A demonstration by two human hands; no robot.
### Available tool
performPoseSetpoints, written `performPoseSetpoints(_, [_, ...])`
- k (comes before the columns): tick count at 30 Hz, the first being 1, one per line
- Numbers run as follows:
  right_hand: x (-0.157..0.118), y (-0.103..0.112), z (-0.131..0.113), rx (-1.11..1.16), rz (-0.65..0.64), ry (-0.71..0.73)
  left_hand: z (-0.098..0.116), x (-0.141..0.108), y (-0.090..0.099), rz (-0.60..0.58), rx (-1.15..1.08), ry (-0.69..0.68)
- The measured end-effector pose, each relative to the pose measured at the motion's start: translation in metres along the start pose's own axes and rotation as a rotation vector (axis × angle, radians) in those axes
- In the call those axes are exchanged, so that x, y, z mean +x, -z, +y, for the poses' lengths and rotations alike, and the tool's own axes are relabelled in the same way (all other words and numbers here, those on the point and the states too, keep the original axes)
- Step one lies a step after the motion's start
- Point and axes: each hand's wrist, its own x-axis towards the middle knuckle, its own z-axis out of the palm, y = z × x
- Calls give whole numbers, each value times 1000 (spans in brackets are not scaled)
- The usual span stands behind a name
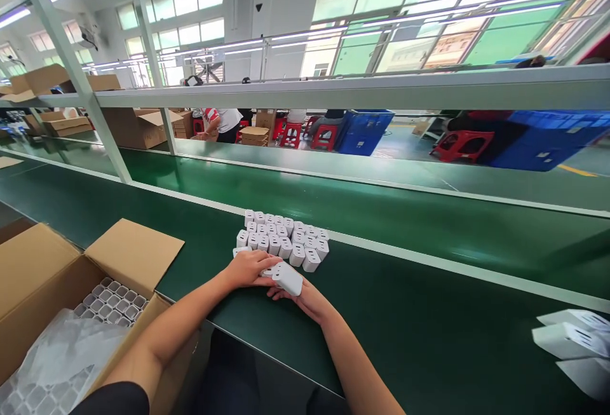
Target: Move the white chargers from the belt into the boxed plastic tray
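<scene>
A white charger block with slots on its end rests tilted in my right hand, whose fingers are closed under it. My left hand meets it from the left, its fingers curled around a second white piece that is mostly hidden at the fingertips. Just beyond both hands, rows of similar white charger blocks stand upright on the green work surface, with slotted ends facing up. One block at the near left of the group is partly covered by my left hand.
An open cardboard box at my left holds rows of grey-white pieces and a plastic sheet. More white blocks sit at the right edge. A white rail and shelf post border the bench. People sit or stand beyond.
</scene>
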Motion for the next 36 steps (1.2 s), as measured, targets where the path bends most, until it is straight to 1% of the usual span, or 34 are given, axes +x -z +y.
performPoseSetpoints(4, [0,10,-2,-222,16,-23,-7,2,1,-87,57,-15])
performPoseSetpoints(8, [3,21,-4,-470,160,97,-7,10,5,-171,119,-29])
performPoseSetpoints(10, [2,27,-6,-529,205,138,-5,15,8,-209,145,-23])
performPoseSetpoints(14, [0,36,-10,-505,268,130,1,21,12,-260,168,7])
performPoseSetpoints(17, [-3,37,-13,-454,297,120,6,23,12,-275,169,38])
performPoseSetpoints(20, [-8,34,-18,-372,242,122,13,26,11,-266,152,65])
performPoseSetpoints(22, [-12,32,-22,-368,203,117,17,26,13,-237,133,89])
performPoseSetpoints(24, [-17,33,-26,-400,163,114,18,21,20,-186,111,132])
performPoseSetpoints(26, [-21,34,-28,-441,115,124,13,11,33,-119,91,215])
performPoseSetpoints(28, [-22,36,-29,-507,90,144,2,-5,46,-57,77,330])
performPoseSetpoints(30, [-21,37,-27,-596,93,185,-12,-21,56,-29,54,438])
performPoseSetpoints(33, [-17,36,-22,-723,104,267,-30,-37,57,-58,-14,535])
performPoseSetpoints(36, [-14,34,-18,-827,149,288,-38,-40,49,-100,-105,577])
